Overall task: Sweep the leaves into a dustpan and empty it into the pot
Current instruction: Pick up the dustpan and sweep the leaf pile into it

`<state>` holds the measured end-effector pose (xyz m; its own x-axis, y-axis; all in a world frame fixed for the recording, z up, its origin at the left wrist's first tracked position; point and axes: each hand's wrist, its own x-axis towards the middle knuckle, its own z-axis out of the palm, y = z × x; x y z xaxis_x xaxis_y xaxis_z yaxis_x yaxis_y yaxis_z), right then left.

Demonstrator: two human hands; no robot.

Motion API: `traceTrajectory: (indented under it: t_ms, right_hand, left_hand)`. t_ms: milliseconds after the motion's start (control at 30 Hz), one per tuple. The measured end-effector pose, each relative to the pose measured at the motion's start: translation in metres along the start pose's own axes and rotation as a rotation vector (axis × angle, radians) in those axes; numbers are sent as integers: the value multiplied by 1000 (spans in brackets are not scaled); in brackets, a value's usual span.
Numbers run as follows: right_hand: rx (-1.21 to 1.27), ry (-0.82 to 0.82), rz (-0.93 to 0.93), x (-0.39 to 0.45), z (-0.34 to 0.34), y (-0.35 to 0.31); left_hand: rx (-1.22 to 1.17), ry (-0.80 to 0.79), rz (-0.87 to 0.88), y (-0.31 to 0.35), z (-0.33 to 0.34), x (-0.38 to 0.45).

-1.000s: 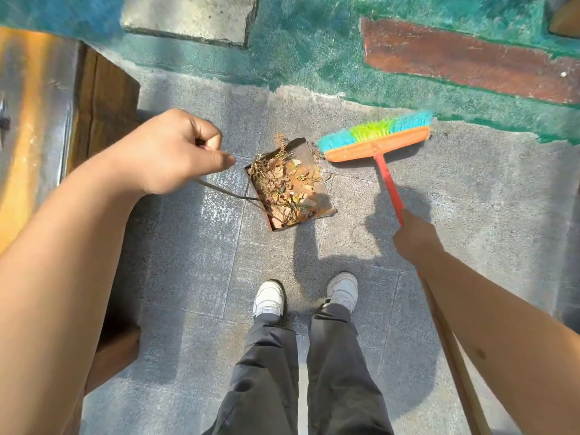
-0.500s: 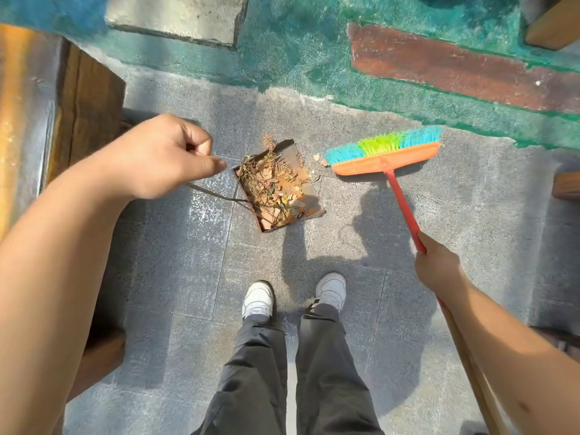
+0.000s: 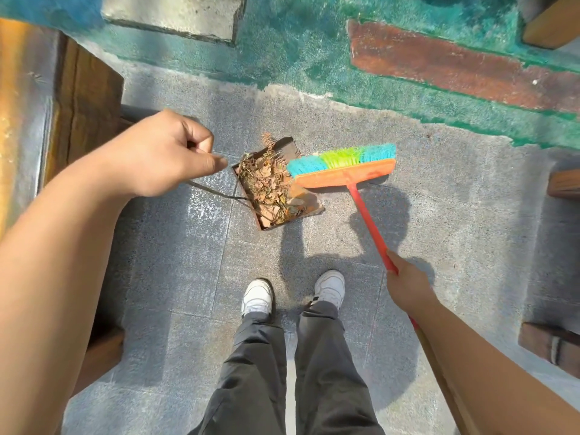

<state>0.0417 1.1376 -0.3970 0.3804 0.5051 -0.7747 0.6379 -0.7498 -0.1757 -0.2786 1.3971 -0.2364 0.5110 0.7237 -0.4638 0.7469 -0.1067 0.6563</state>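
A rusty metal dustpan (image 3: 309, 205) lies on the grey paving ahead of my feet, heaped with dry brown leaves (image 3: 266, 186). My left hand (image 3: 160, 153) grips the top of its thin wire handle (image 3: 216, 192). My right hand (image 3: 405, 285) holds the red stick of an orange broom (image 3: 343, 174) with blue and green bristles. The broom head overlaps the dustpan's right side, bristles pointing away from me. No pot is in view.
A wooden bench (image 3: 84, 98) stands at the left, and wooden furniture legs (image 3: 561, 183) sit at the right edge. Green and red painted ground (image 3: 439, 64) lies beyond the paving. My white shoes (image 3: 257, 298) stand just behind the dustpan.
The broom head has moved left, from beside the dustpan to over its right side. My right hand has slid left with it. The left hand keeps its hold on the handle.
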Motion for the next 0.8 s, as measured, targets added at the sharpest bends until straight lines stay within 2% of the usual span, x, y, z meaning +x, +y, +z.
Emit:
traceTrajectory:
  t_ms: [300,467,600,800]
  right_hand:
    - [55,122,70,46,-36,-13]
    - [-49,54,58,55,-20,-34]
    - [37,-9,2,36,-7,-37]
    - [74,45,-35,23,-19,-14]
  left_hand:
    - [-72,-11,-25,-9,0,-10]
    - [-38,34,2,-5,8,-7]
    - [-55,51,-4,-4,8,-6]
    - [-42,54,7,-2,10,-8]
